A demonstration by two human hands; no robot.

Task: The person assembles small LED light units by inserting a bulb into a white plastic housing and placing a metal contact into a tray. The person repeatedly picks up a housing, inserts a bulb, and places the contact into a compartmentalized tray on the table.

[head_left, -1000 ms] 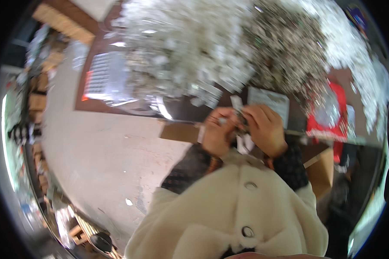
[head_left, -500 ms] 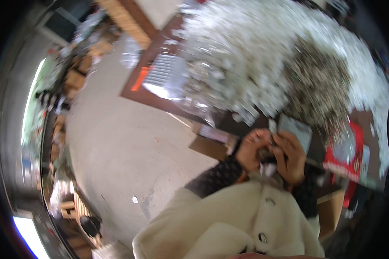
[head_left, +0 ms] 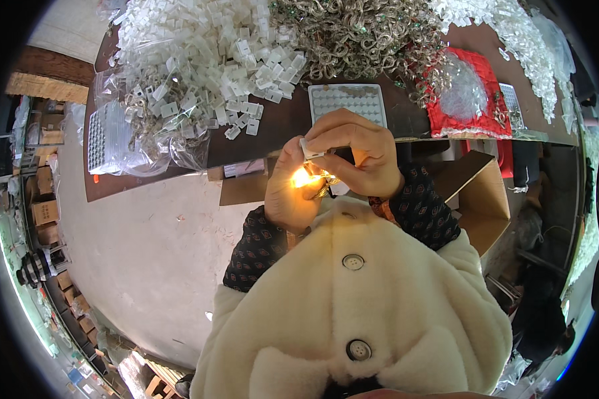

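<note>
In front of my chest, above the cream fleece, both hands are closed around small parts. My left hand [head_left: 289, 199] grips a coil of thin-wire string lights [head_left: 306, 177] glowing warm yellow; the glare hides part of the fingers. My right hand [head_left: 363, 149] pinches a small white plastic case [head_left: 311, 149] between thumb and fingers, just above the glow, close to my left fingertips. Behind the hands, on the brown table [head_left: 246, 147], lies a pale tray with rows of round cavities [head_left: 346, 100].
Loose white plastic cases [head_left: 246, 60] pile up at the table's left, beside a heap of coiled wire lights [head_left: 359, 33]. To the right lies a red bag [head_left: 442, 120] with clear plastic. An open cardboard box [head_left: 489, 199] stands below. Another person [head_left: 542, 326] is at far right.
The view has swung right and steadied, so the table now runs across the top. The wire lights between my hands now show a bright yellow glow.
</note>
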